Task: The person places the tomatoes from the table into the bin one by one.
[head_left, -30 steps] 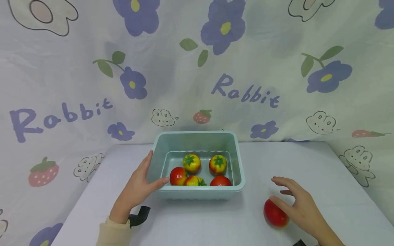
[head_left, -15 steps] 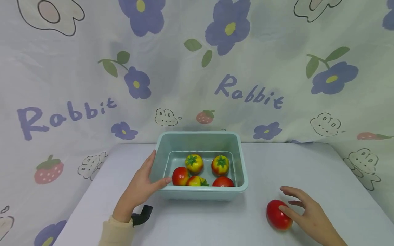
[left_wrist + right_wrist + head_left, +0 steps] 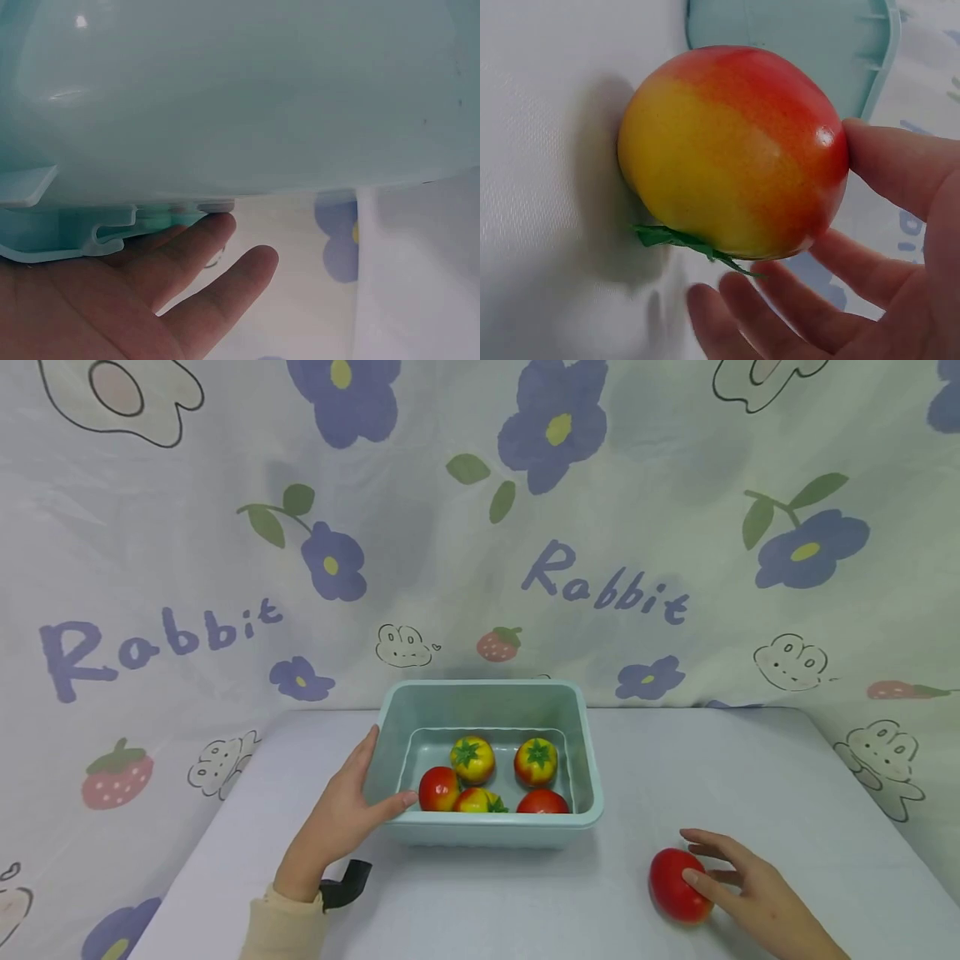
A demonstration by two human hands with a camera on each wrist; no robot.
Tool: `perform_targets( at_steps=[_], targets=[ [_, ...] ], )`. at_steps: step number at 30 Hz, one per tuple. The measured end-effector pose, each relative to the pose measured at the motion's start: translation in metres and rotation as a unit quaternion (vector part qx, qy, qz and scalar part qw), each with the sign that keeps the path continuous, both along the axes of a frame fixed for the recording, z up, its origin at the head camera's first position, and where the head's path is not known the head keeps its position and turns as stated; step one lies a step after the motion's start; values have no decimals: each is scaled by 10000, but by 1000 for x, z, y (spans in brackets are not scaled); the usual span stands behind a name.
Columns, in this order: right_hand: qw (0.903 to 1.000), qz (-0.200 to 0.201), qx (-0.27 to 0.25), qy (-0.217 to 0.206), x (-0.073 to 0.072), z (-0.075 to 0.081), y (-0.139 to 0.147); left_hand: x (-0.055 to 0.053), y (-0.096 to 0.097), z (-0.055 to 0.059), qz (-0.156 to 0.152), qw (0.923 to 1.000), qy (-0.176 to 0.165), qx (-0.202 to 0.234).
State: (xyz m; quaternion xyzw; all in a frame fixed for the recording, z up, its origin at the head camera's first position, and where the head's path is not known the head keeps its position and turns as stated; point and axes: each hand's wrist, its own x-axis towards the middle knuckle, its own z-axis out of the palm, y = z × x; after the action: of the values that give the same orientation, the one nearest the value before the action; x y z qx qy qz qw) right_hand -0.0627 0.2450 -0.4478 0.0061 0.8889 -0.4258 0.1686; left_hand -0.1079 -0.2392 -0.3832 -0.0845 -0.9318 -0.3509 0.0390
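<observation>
A pale green plastic bin (image 3: 480, 832) stands mid-table with several red-and-yellow toy tomatoes (image 3: 473, 760) in it. My left hand (image 3: 341, 814) holds the bin's near-left corner, thumb over the rim, fingers along the outer left side. In the left wrist view two extended fingers (image 3: 225, 292) show below the bin's wall (image 3: 247, 97). Right of the bin, my right hand (image 3: 757, 893) holds another toy tomato (image 3: 675, 885) low at the table. In the right wrist view the thumb (image 3: 892, 161) presses its red side, with fingers curled near its green leaf (image 3: 679, 238).
The white-covered table (image 3: 510, 910) runs back to a hanging cloth (image 3: 435, 568) printed with flowers, rabbits and lettering. A black strap (image 3: 347, 887) circles the left wrist beside a beige sleeve (image 3: 285, 927).
My right hand has shifted right and lower round the tomato, thumb now on its side and fingers drawn in. My left hand stays at the bin. The whole view has shifted slightly.
</observation>
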Motion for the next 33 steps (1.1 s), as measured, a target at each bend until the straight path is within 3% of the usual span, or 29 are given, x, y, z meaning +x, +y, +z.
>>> perform_targets(
  at_steps=[5, 12, 22, 33],
  targets=[
    [9998, 98, -167, -76, -2, -1, -3, -1, 0, 1, -3, 10000, 3, 3],
    [9997, 215, 79, 89, -1, 0, -5, -1, -1, 0, 14, 10000, 32, 55],
    [10000, -63, 53, -27, -1, 5, -5, 0, -1, -1, 42, 10000, 21, 48],
    [9970, 17, -11, 776, -3, 8, -4, 1, 1, 1, 24, 9999, 68, 136]
  ],
)
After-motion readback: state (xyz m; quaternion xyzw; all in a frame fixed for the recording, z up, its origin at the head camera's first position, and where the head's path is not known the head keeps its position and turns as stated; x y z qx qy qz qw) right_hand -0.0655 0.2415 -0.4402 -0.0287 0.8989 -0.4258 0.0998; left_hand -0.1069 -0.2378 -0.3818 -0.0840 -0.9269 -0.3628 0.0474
